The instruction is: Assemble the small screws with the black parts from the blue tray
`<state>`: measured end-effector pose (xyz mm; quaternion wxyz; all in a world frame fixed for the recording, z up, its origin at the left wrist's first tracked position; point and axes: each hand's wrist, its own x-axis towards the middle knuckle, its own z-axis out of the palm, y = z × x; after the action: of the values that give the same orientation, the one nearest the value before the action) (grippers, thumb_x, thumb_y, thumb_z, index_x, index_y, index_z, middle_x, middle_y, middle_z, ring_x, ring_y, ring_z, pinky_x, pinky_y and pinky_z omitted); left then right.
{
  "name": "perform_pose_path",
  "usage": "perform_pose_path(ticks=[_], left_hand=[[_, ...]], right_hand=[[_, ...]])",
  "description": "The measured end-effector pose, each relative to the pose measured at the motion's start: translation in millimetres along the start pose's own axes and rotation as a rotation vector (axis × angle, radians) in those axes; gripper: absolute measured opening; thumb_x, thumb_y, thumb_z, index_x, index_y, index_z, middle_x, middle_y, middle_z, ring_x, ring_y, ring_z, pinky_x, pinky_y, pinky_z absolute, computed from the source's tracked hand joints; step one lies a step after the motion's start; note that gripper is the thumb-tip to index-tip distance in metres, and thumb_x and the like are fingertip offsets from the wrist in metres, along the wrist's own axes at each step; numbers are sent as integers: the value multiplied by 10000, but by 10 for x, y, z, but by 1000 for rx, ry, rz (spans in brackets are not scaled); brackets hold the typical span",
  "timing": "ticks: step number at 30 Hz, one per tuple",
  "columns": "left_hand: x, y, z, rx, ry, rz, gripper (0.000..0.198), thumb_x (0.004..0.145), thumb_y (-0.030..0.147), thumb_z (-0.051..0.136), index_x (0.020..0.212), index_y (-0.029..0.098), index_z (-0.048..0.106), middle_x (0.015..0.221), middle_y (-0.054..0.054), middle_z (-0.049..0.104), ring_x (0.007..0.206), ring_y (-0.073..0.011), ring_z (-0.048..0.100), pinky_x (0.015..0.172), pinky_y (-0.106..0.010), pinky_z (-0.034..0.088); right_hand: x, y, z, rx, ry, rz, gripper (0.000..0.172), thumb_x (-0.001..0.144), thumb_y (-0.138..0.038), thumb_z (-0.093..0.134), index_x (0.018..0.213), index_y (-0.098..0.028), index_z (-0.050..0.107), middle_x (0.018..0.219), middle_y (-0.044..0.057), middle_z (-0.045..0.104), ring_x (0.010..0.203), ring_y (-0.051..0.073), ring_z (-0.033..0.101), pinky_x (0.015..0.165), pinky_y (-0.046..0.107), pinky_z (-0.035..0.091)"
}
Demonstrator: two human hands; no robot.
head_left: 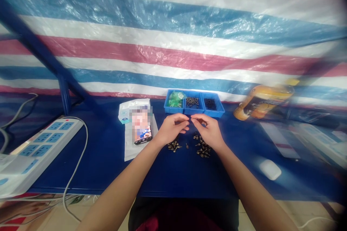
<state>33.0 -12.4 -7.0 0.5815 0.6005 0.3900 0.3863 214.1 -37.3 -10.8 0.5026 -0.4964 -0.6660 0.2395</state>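
A power strip [40,148] and phone [142,130] lie on the blue table [108,173].

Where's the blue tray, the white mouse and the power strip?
Blue tray [194,112], head view, on its front wall
White computer mouse [270,169], head view, on its top
Power strip [42,138], head view, on its blue sockets

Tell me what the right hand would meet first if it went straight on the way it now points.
The left hand, most likely: the right hand points toward its fingertips across a narrow gap, though depth is hard to judge from this view.
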Motion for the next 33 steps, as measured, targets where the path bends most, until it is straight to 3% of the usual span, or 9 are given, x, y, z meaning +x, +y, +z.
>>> perform_pose_path(ticks=[7, 14, 22, 29, 33], left_hand=[[-5, 7, -15, 1, -45, -20, 338, 836, 367, 710, 1091, 146, 690, 997, -96, 722, 816, -169, 722, 699, -279, 613], [-15, 29, 10, -24, -90, -62, 332, 828, 349, 720, 1088, 143, 700, 972, -89, 720, 804, -158, 718, 690, -256, 600], [-36, 37, 3, -22, -152, -24, 318, 835, 371, 710, 1076, 164, 700, 977, -73, 713, 841, -166, 713, 728, -271, 600], [-32, 33, 7, -26, -156, -20, 348, 834, 361, 714, 1118, 167, 663, 981, -75, 708, 826, -174, 721, 726, -285, 601], [-25, 27, 5, -16, -132, -5, 328, 831, 356, 715, 1087, 158, 662, 965, -72, 701, 815, -175, 721, 705, -278, 601]], right_hand=[[-7, -4, 16, -5, 16, -28, 189, 901, -302, 601, 1007, -265, 753, 1042, 27, 756, 936, 218, 711, 843, 360, 574], [-30, -66, -6, -74, 13, -17, 223, 916, -326, 580, 1071, -259, 725, 1057, 44, 756, 960, 239, 717, 789, 351, 592], [-17, -62, 2, -62, -24, -102, 187, 930, -301, 576, 1026, -269, 732, 1061, 32, 741, 992, 216, 693, 890, 363, 556], [8, -37, -9, -84, 58, -142, 150, 887, -292, 645, 983, -271, 758, 1055, 50, 675, 963, 200, 664, 824, 335, 557], [8, -27, -15, -54, 18, -133, 164, 896, -289, 636, 1007, -261, 754, 1009, 42, 699, 886, 185, 675, 785, 326, 556]])
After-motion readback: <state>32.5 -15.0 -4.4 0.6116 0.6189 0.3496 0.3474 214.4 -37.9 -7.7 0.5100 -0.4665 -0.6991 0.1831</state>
